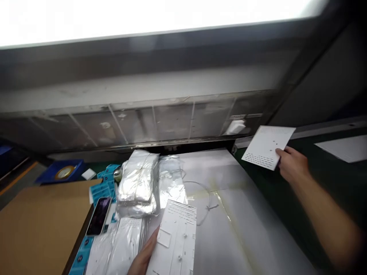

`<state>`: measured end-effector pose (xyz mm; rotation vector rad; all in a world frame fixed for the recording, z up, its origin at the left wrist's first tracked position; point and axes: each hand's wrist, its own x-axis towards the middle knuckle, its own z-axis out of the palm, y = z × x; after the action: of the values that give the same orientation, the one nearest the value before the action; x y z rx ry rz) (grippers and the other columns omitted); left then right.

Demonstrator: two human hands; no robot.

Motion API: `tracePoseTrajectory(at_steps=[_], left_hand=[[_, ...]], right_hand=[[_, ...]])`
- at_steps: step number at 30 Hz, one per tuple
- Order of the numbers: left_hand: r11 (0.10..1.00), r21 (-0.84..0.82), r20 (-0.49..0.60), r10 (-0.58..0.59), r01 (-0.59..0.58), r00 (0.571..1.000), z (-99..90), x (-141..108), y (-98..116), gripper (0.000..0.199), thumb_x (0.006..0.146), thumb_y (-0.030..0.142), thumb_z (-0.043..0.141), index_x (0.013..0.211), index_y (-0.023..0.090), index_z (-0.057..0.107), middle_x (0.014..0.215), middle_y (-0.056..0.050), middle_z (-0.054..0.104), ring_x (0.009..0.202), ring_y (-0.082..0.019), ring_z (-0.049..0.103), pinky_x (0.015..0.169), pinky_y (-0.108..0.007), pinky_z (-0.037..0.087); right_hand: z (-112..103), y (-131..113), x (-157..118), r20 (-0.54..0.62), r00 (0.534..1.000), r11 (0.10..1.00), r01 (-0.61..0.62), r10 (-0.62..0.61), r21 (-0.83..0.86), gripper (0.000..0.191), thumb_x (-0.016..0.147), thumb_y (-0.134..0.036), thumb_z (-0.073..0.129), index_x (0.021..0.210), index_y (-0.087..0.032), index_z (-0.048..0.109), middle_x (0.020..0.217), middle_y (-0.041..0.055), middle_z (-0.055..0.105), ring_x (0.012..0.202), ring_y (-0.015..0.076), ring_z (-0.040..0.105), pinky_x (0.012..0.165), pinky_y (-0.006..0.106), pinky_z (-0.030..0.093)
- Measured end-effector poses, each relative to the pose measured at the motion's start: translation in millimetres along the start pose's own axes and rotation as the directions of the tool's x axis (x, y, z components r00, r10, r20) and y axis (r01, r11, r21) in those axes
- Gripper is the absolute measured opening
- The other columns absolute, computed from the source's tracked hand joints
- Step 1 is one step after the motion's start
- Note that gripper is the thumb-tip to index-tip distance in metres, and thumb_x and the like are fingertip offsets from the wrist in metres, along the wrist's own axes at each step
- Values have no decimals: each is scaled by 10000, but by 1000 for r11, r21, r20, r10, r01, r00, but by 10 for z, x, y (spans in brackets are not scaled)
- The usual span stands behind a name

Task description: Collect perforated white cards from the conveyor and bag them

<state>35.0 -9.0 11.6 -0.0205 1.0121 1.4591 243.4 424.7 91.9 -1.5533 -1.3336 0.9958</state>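
Observation:
My left hand grips the left edge of a white plastic panel with rows of slots, raised posts and a square frame on its face. Out to the right, my right hand pinches a second white panel, thin and flat, with slot rows along its lower edge and a few small holes. That second panel is held above the dark green surface. Bagged white panels lie just left of my left hand. Behind them is a stack of clear plastic bags, tied with string.
A white-covered board with yellowed tape spans the middle. At left are a phone, blue labels, a cardboard box and a blue tray holding a tape roll. A white sheet lies far right.

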Motion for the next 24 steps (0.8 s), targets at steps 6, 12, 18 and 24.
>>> tracePoseTrajectory(at_steps=[6, 12, 18, 24], left_hand=[[973, -73, 175, -205, 221, 963, 19, 42, -9, 577, 844, 507, 427, 1289, 142, 471, 1112, -148, 663, 1070, -325, 588, 941, -459, 410], [924, 313, 250, -304, 221, 919, 77, 47, -1, 655, 679, 630, 584, 1165, 191, 600, 1127, -110, 658, 1131, -346, 537, 977, -474, 378], [950, 297, 280, -182, 95, 943, -168, 4, -189, 771, 547, 442, 750, 1244, 201, 525, 1171, -92, 629, 1176, -363, 493, 1005, -490, 346], [988, 153, -47, 37, -30, 998, -379, 97, -702, 741, 597, 448, 703, 1248, 180, 471, 1218, -122, 604, 1183, -354, 491, 1018, -461, 340]], right_hand=[[199, -261, -1309, 999, -11, 812, 583, -33, 33, 324, 855, -222, 520, 1164, -255, 611, 1142, 27, 647, 1049, 196, 584, 911, 309, 453], [750, -160, -2566, 854, -520, 523, 722, -23, 454, 376, 757, -135, 589, 1081, -311, 662, 750, -46, 718, 593, 126, 603, 550, 214, 419], [525, 240, -2510, 960, 73, 754, 636, -269, 163, 328, 838, -304, 530, 1158, -320, 600, 1140, 30, 628, 1086, 260, 543, 902, 426, 441], [323, 1097, -2815, 651, 714, 956, -288, 257, -61, 617, 801, -579, 489, 1322, -275, 359, 1292, 117, 507, 1117, 302, 540, 919, 500, 454]])
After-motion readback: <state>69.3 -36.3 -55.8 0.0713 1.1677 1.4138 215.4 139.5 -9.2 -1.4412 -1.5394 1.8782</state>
